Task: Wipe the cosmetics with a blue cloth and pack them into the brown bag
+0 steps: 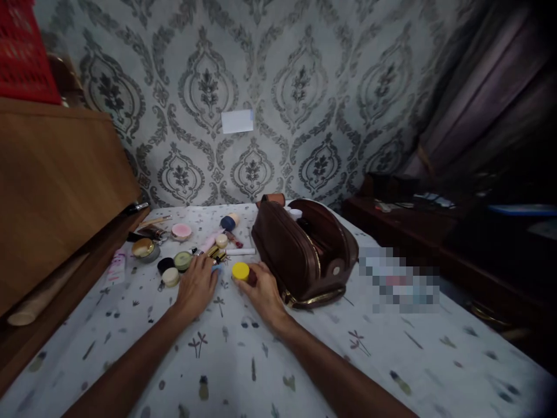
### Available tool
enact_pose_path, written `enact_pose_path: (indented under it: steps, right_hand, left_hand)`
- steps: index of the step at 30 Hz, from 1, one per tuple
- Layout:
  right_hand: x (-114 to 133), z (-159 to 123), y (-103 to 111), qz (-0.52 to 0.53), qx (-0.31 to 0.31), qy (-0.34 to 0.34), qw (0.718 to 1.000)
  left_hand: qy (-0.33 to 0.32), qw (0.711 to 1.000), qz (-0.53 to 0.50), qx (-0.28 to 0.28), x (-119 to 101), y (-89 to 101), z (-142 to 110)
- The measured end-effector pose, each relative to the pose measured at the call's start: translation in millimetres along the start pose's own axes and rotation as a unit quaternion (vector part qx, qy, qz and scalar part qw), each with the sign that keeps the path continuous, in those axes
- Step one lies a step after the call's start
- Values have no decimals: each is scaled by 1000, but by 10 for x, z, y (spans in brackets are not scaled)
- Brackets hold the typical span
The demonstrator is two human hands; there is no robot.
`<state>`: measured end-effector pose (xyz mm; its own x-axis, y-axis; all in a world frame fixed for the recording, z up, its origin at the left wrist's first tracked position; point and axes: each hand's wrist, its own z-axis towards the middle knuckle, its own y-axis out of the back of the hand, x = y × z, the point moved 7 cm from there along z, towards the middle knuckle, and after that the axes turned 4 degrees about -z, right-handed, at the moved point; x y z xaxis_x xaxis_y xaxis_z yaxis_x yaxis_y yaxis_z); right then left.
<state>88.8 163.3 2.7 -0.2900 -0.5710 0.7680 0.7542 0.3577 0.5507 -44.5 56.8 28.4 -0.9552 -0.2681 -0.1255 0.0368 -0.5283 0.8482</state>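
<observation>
My right hand (263, 293) rests on the patterned sheet with its fingers curled round a small jar with a yellow lid (241, 271), just left of an open brown toiletry bag (304, 252). My left hand (196, 284) lies palm down beside it, fingers closed over a small blue item (216, 269) at the edge of a cluster of cosmetics. Near its fingertips are a green-lidded jar (183, 260), a cream-lidded jar (170, 277), a black lid (165, 265) and a gold tube (215, 252).
Further back lie a gold compact (144, 248), a pink compact (181, 231), a white stick (240, 251) and a blue-capped bottle (228, 222). A wooden cabinet (56, 191) stands at the left and a dark table (435, 232) at the right. A blurred patch (398, 278) lies right of the bag.
</observation>
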Motion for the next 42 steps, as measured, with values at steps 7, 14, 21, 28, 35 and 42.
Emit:
enact_pose_path:
  steps: [7, 14, 21, 28, 35, 42]
  right_hand:
    - [-11, -10, -11, 1, 1, -8, 1000]
    - [31, -86, 33, 42, -28, 17, 999]
    - [178, -138, 147, 83, -53, 45, 994]
    - [199, -124, 34, 251, 39, 12, 967]
    - [193, -116, -106, 369, 121, -41, 921]
    - [283, -193, -179, 361, 191, -39, 912]
  left_hand:
    - [60, 995, 39, 72, 30, -51, -6]
    - [55, 993, -81, 65, 173, -26, 15]
    - [249, 846, -458, 115, 323, 1, 31]
    - [231, 745, -612, 130, -35, 136, 20]
    - [119, 784, -587, 164, -166, 65, 2]
    - [120, 823, -545, 107, -69, 90, 14]
